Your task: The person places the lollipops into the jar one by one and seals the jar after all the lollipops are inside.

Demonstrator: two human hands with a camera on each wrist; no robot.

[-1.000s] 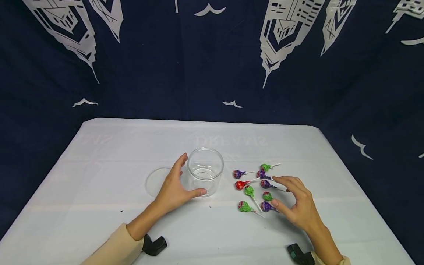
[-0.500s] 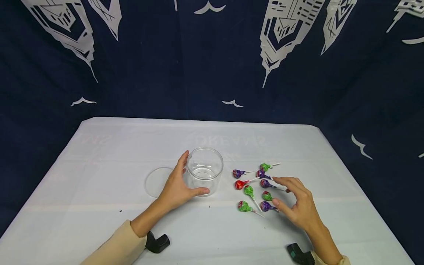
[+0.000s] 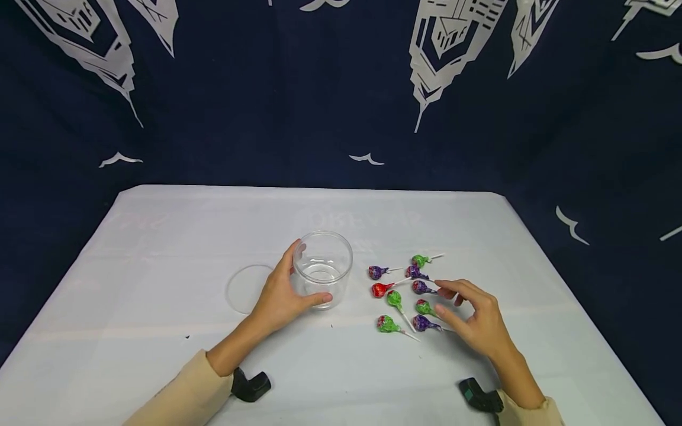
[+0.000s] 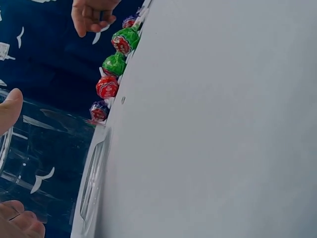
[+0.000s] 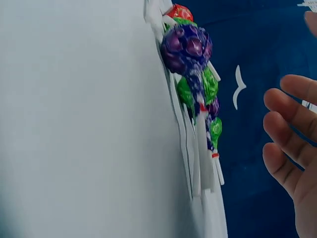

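Note:
A clear jar stands upright on the white table, with its round mouth facing up. My left hand holds it from the left, thumb across the near side and fingers round the far left side. In the left wrist view the thumb and fingertips lie on opposite sides of the jar. My right hand hovers at the right edge of several wrapped lollipops, fingers loosely bent and apart. Purple lollipops, green lollipops and a red lollipop lie there. Nothing shows between the right fingers.
A thin clear disc, perhaps the jar's lid, lies left of the jar, partly behind my left hand. A small dark speck lies on the white table. A dark blue patterned cloth hangs behind the table.
My left hand has closed in on the jar, its thumb shifting further across the near side. The right hand stays near the lollipops. The head view has shifted slightly.

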